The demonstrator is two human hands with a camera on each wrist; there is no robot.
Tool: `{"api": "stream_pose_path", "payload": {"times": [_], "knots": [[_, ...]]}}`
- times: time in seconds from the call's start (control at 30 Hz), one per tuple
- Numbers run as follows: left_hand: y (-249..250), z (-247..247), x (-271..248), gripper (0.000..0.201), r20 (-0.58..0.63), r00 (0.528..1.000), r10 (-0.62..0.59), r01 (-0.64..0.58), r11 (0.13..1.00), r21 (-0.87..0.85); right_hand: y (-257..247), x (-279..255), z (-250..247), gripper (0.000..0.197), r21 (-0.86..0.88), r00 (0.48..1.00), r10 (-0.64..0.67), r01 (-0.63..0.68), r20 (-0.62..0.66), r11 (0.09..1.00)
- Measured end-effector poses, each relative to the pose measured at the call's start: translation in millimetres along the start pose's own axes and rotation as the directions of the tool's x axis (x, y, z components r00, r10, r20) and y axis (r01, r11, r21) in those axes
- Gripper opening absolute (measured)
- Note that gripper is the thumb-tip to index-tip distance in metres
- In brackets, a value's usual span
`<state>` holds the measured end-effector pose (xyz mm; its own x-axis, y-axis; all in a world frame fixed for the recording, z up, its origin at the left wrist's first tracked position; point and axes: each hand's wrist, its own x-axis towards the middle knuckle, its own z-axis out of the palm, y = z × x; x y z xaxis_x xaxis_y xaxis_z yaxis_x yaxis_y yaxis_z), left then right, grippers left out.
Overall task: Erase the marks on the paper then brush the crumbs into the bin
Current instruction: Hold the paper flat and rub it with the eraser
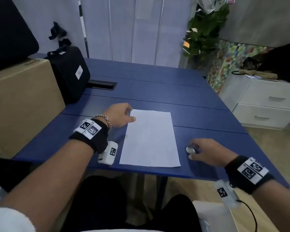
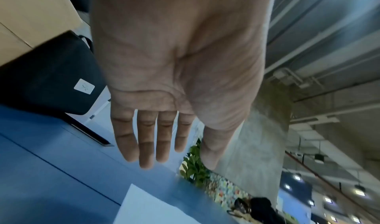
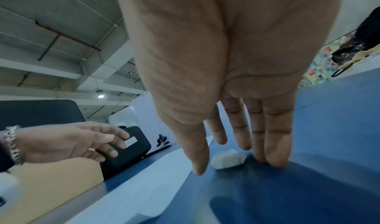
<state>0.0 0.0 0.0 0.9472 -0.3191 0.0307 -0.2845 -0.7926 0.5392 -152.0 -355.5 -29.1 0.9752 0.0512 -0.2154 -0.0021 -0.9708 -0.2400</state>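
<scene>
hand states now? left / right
Left hand: open, holds nothing, by the paper.
Right hand: open, fingers straight, eraser not gripped.

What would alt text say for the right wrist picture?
A right hand reaches down over a small white eraser on a blue table, fingers straight, two tips touching the table. The left hand hovers beyond, above a sheet of paper.

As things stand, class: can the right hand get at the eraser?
Probably yes: the right hand is over the eraser, which lies on the blue table between thumb and fingers, nothing between them.
</scene>
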Motion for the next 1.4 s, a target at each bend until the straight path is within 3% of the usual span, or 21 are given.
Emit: {"api": "stream_pose_path", "payload": {"times": [0.1, 0.3, 0.43, 0.63, 0.7, 0.83, 1.03, 1.13, 1.4], "knots": [[-16, -9, 24, 0.054, 0.06, 0.998, -0.027, 0.021, 0.995, 0.101, 5, 11, 5, 0.018, -0.047, 0.999, 0.01, -0.011, -0.035, 0.999], [-34, -1, 67, 0.067, 0.231, 0.973, 0.0, -0.06, 0.966, 0.252, -3, 29, -12, 0.012, -0.068, 1.0, -0.001, 0.001, -0.002, 0.998], [-45, 21, 82, 0.092, 0.334, 0.942, -0.007, -0.095, 0.953, 0.288, -32, 41, -20, 0.009, 0.037, 0.992, -0.119, 0.12, -0.043, 0.992], [-48, 37, 88, 0.132, 0.507, 0.86, -0.065, -0.168, 0.9, 0.402, -71, 55, -3, 0.007, -0.046, 0.962, -0.257, 0.262, 0.089, 0.964], [-44, 33, 81, 0.132, 0.517, 0.854, -0.061, -0.197, 0.882, 0.428, -74, 50, 2, 0.009, -0.072, 0.96, -0.262, 0.269, 0.103, 0.96], [-41, 28, 63, 0.11, 0.526, 0.85, 0.025, -0.298, 0.847, 0.44, -77, 25, 6, 0.01, -0.068, 0.955, -0.274, 0.283, 0.114, 0.957], [-51, 26, 48, 0.111, 0.527, 0.834, 0.16, -0.435, 0.779, 0.452, -89, 7, -11, 0.008, 0.01, 0.925, -0.297, 0.303, 0.235, 0.953], [-57, 23, 51, 0.109, 0.543, 0.828, 0.137, -0.407, 0.813, 0.416, -97, 37, -25, 0.013, 0.03, 0.927, -0.316, 0.317, 0.202, 0.948], [-66, 24, 63, 0.136, 0.613, 0.79, 0.009, -0.341, 0.837, 0.428, -126, 155, -19, 0.026, 0.087, 0.947, -0.321, 0.319, 0.015, 0.944]]}}
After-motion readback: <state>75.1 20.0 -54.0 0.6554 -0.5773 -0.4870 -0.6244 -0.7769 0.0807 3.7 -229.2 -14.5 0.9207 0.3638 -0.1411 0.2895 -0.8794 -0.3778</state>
